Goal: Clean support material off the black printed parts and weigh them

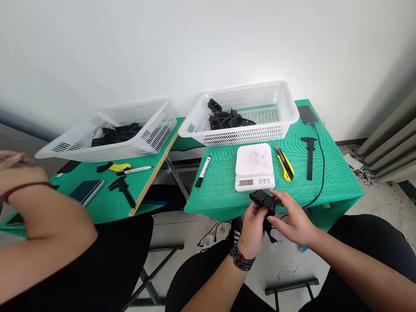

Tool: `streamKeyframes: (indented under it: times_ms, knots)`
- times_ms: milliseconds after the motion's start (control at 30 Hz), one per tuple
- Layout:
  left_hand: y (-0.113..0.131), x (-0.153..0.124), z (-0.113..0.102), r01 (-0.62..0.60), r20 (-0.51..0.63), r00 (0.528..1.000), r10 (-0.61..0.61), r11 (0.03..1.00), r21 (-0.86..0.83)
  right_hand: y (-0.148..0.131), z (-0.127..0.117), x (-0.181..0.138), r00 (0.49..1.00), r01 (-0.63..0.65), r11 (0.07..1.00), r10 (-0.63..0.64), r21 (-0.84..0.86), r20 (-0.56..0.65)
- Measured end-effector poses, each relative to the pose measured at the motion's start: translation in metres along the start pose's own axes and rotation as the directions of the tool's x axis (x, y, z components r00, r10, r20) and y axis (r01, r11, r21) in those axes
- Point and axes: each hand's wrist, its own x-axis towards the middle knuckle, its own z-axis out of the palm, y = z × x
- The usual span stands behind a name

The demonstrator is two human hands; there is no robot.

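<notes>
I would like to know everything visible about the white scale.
The white scale looks plastic: a rounded square plate with grey smudges, a small grey display, its digits too small to read surely, and three round buttons in front. It lies flat on green cloth, between a marker and a yellow knife.

L hand (252,230) in tight grip; R hand (296,222) adj., fingers (282,197) bent.
</notes>
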Motion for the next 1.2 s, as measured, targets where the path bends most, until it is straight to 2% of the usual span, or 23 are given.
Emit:
streamKeyframes:
  times_ms: [167,267,367,467,533,600,733,833,967,1100,1200]
  knots:
    - [0.002,-0.003,0.001,0.069,0.013,0.998,-0.069,0.997,-0.044,0.004,0.003,-0.002,0.999,-0.034,0.998,0.036,0.053,-0.034]
    - [0.002,-0.006,0.002,0.068,0.039,0.997,-0.067,0.997,-0.026,0.005,0.003,-0.003,0.995,-0.061,0.996,0.066,0.07,-0.08]
    - [0.003,-0.006,0.003,0.062,0.037,0.997,-0.062,0.998,-0.009,0.005,0.003,-0.003,0.996,-0.029,0.997,0.035,0.066,-0.088]
    - [0.006,0.0,0.001,0.041,-0.014,0.999,-0.041,0.999,0.013,0.003,0.002,-0.003,0.998,0.019,0.998,-0.015,0.062,-0.058]
    - [0.013,0.005,-0.004,-0.012,-0.068,0.998,0.018,0.996,0.083,0.001,0.002,-0.002,0.998,0.042,0.997,-0.039,0.064,-0.044]
    - [0.022,0.011,-0.01,-0.069,-0.081,0.993,0.089,0.973,0.22,0.0,0.002,-0.001,0.997,0.067,0.996,-0.064,0.061,-0.04]
    - [0.04,0.017,-0.02,-0.195,0.048,0.979,0.2,0.825,0.53,-0.002,-0.003,0.002,0.994,0.101,0.994,-0.099,0.047,-0.041]
    - [0.043,0.018,-0.023,-0.231,0.102,0.971,0.214,0.758,0.61,-0.002,-0.008,0.004,0.993,0.113,0.993,-0.111,0.031,-0.046]
    - [0.032,0.015,-0.019,-0.213,0.137,0.977,0.164,0.72,0.66,-0.001,-0.012,0.003,0.992,0.091,0.996,-0.09,0.004,-0.088]
    - [0.013,0.004,-0.004,-0.198,0.105,0.98,0.169,0.792,0.577,0.003,-0.013,-0.001,0.978,0.005,1.0,-0.008,-0.016,-0.207]
    - [0.002,-0.006,0.008,-0.114,0.082,0.993,0.085,0.881,0.459,0.006,-0.013,-0.004,0.961,-0.06,0.998,0.061,0.013,-0.27]
